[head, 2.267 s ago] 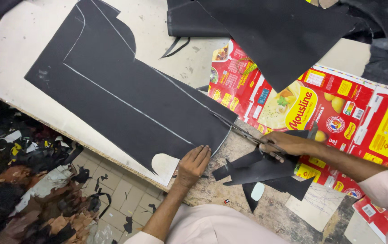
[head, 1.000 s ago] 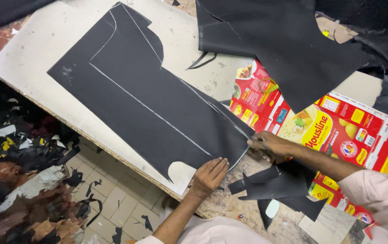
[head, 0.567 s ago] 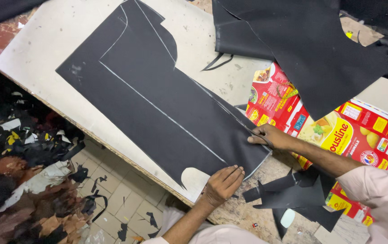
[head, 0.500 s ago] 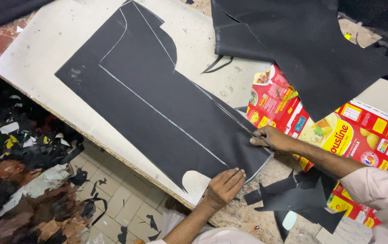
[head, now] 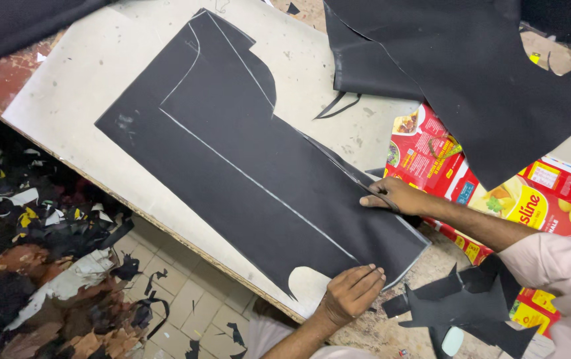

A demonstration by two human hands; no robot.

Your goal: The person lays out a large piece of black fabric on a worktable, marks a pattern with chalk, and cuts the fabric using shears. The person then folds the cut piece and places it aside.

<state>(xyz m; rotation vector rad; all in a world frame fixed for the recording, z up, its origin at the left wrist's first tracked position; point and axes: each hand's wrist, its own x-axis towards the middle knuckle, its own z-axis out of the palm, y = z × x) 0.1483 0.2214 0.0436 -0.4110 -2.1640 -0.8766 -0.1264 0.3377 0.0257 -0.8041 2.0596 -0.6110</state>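
On the pale cutting board, a long black pattern piece is lying flat, running diagonally from upper left to lower right; white chalk lines are showing along its length and curving near the top end; a rounded notch is cut out of its near edge, w/ bare board showing through.

At the piece's lower-right end, both hands are working. The left hand is resting palm-down at the near edge, just right of the notch; fingers are lying close together, bent a little, pressing flat on the black material; nothing pinched. The right hand is sitting at the far-side edge of the same end, fingers curled together around something dark; cannot tell exactly what it is gripping, though a thin dark edge is poking out toward the upper left along the piece's border. So the piece is lying mostly to the left of and beyond both hands, w/ its lower-right corner between them.

Right of the hands, printed red-and-yellow cartons are lying flattened on the table; a big sheet of black material is draping over their top part. Black offcuts are lying near the right forearm's pale sleeve. Below the board edge, scraps in black, brown & white are piling on the tiled floor.
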